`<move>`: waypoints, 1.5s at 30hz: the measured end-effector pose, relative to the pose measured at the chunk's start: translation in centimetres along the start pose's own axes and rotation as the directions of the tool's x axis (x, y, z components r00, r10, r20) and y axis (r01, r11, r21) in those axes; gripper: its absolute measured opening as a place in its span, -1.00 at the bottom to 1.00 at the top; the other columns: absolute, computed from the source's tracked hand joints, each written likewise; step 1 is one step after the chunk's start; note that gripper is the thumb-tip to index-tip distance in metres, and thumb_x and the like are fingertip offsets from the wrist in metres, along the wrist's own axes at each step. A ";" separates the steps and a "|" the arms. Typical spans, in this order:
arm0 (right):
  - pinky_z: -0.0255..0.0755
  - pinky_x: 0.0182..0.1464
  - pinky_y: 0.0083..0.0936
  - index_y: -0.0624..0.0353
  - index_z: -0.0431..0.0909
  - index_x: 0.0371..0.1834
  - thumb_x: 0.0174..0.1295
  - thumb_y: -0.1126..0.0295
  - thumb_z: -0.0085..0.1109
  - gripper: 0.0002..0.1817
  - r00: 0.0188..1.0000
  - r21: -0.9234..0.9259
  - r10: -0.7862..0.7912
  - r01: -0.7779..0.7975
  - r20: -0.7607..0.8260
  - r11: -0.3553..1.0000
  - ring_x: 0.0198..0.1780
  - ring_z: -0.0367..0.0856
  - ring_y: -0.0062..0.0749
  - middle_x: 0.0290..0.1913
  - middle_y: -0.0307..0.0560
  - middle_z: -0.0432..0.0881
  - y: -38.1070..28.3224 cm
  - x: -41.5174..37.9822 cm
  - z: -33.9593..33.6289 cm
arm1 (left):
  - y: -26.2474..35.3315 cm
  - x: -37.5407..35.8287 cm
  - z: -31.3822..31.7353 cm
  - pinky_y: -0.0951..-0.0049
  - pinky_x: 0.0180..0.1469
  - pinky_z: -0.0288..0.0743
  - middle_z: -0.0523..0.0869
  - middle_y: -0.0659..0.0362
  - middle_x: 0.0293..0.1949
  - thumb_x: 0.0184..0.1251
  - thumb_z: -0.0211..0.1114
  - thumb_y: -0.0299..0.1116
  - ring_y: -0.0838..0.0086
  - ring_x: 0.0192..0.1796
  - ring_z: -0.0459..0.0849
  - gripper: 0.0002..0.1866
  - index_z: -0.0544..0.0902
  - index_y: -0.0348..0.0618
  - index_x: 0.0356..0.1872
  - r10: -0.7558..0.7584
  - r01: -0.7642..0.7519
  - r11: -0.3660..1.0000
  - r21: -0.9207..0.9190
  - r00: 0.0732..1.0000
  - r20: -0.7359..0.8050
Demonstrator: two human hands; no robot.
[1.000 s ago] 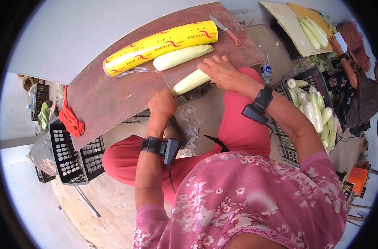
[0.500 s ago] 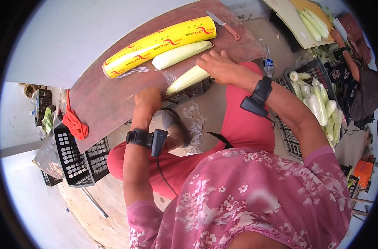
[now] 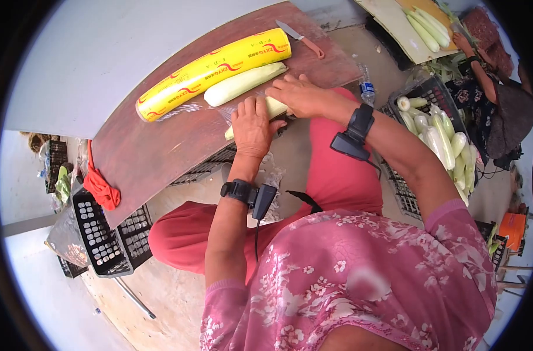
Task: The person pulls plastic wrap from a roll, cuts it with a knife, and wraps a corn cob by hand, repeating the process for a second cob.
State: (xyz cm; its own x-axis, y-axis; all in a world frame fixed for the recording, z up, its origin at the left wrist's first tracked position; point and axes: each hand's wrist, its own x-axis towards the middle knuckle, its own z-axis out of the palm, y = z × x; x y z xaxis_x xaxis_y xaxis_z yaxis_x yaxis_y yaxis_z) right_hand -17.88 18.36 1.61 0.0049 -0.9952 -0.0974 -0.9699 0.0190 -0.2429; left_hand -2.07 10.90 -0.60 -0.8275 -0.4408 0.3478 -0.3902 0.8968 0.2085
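Note:
A pale green squash (image 3: 274,107) lies at the near edge of the reddish table (image 3: 143,155), partly covered by both hands. My left hand (image 3: 253,126) is on its left part, fingers over the top and thumb on the near side. My right hand (image 3: 295,95) rests over its right end, fingers bent across it. Just beyond lies a second pale squash (image 3: 246,83), with clear film around its left end. Behind that is a large yellow roll of film (image 3: 213,73) with red print.
A knife (image 3: 301,39) lies at the table's far right. A red cloth (image 3: 101,188) hangs at the left corner above black crates (image 3: 105,234). On the right stand a bottle (image 3: 366,88), a crate of wrapped squashes (image 3: 439,137) and a co-worker's arm (image 3: 480,70).
My left hand has moved right and up from the table edge onto the near squash. My right hand stays on its right end. The whole view has shifted slightly.

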 end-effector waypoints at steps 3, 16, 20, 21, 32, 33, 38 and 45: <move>0.30 0.05 -0.13 0.19 0.36 0.07 -0.08 0.49 0.30 -0.45 0.988 0.203 -0.087 0.112 -0.126 0.973 0.15 0.34 -0.12 0.07 -0.03 0.39 2.8 0.2 0.7 | -0.6 0.3 0.9 0.25 -0.04 0.38 0.50 0.11 -0.11 -0.21 0.46 0.00 0.20 -0.04 0.50 -0.27 0.43 -0.15 0.02 0.007 -0.006 1.000 0.015 0.999 -0.032; 0.39 -0.42 -0.50 0.26 0.56 -0.42 0.18 0.20 0.23 -0.70 0.904 0.693 0.343 -0.077 -0.254 0.717 -0.47 0.52 -0.47 -0.52 -0.15 0.58 7.7 -3.2 1.1 | -1.0 0.7 1.0 0.26 -0.10 0.41 0.52 0.14 -0.16 -0.18 0.44 -0.01 0.25 -0.10 0.51 -0.36 0.47 -0.15 -0.08 0.021 -0.021 1.000 0.003 0.996 -0.083; 0.35 -0.47 -0.49 0.26 0.54 -0.44 0.21 0.19 0.16 -0.69 0.935 0.735 0.337 -0.151 -0.111 0.661 -0.52 0.46 -0.52 -0.55 -0.19 0.54 6.0 -1.9 0.9 | -1.1 0.8 1.3 0.27 -0.12 0.40 0.52 0.14 -0.17 -0.17 0.43 0.01 0.25 -0.11 0.51 -0.36 0.47 -0.14 -0.07 0.033 -0.030 0.999 0.036 0.996 -0.079; 0.37 -0.45 -0.51 0.25 0.52 -0.43 0.22 0.21 0.14 -0.71 0.945 0.740 0.317 -0.156 -0.082 0.654 -0.49 0.47 -0.56 -0.54 -0.21 0.54 6.3 -1.7 1.4 | -1.1 0.7 1.3 0.27 -0.12 0.40 0.52 0.14 -0.18 -0.17 0.43 0.01 0.25 -0.11 0.51 -0.36 0.46 -0.14 -0.07 0.035 -0.032 0.999 0.044 0.996 -0.077; 0.41 -0.37 -0.31 0.26 0.44 -0.49 0.14 0.41 0.12 -0.84 0.908 0.335 0.367 -0.288 -0.203 0.897 -0.42 0.58 -0.17 -0.54 0.04 0.54 7.6 -1.9 2.0 | -1.2 0.4 1.4 0.23 -0.07 0.40 0.54 0.12 -0.13 -0.18 0.46 -0.03 0.20 -0.08 0.51 -0.35 0.47 -0.15 -0.05 0.032 -0.030 0.999 0.030 0.998 -0.061; 0.41 -0.35 -0.28 0.27 0.43 -0.47 0.13 0.41 0.13 -0.85 0.913 0.293 0.375 -0.318 -0.161 0.901 -0.41 0.57 -0.11 -0.52 0.07 0.54 7.7 -1.9 2.0 | -1.4 0.4 1.4 0.25 -0.08 0.40 0.53 0.13 -0.13 -0.18 0.45 -0.02 0.23 -0.08 0.51 -0.36 0.47 -0.14 -0.06 0.053 -0.051 0.998 0.030 0.996 -0.072; 0.39 -0.21 -0.23 0.22 0.45 -0.25 0.05 0.44 0.21 -0.78 0.790 0.365 0.284 -0.083 -0.543 0.927 -0.24 0.57 -0.06 -0.33 0.06 0.56 5.5 -2.6 -0.9 | -1.4 0.5 1.3 0.26 -0.07 0.39 0.53 0.14 -0.13 -0.19 0.45 -0.03 0.25 -0.09 0.51 -0.36 0.47 -0.14 -0.07 0.067 -0.064 0.998 0.029 0.994 -0.091; 0.25 0.13 -0.24 0.14 0.31 0.15 -0.13 0.47 0.36 -0.32 0.954 0.063 -0.014 0.034 -0.299 0.997 0.15 0.29 -0.11 0.08 -0.10 0.36 1.2 -2.0 0.9 | -1.5 0.5 1.3 0.27 -0.07 0.40 0.51 0.12 -0.17 -0.18 0.45 -0.02 0.24 -0.08 0.51 -0.36 0.46 -0.16 -0.09 0.058 -0.057 0.998 0.011 0.996 -0.063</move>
State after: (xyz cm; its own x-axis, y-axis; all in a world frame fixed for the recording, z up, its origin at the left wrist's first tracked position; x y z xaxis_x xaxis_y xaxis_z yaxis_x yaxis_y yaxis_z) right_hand -18.81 20.46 0.64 -0.0549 -0.9785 0.1989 -0.9520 -0.0088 -0.3061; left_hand -2.45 9.39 -1.90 -0.8218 -0.3895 0.4159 -0.3462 0.9210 0.1785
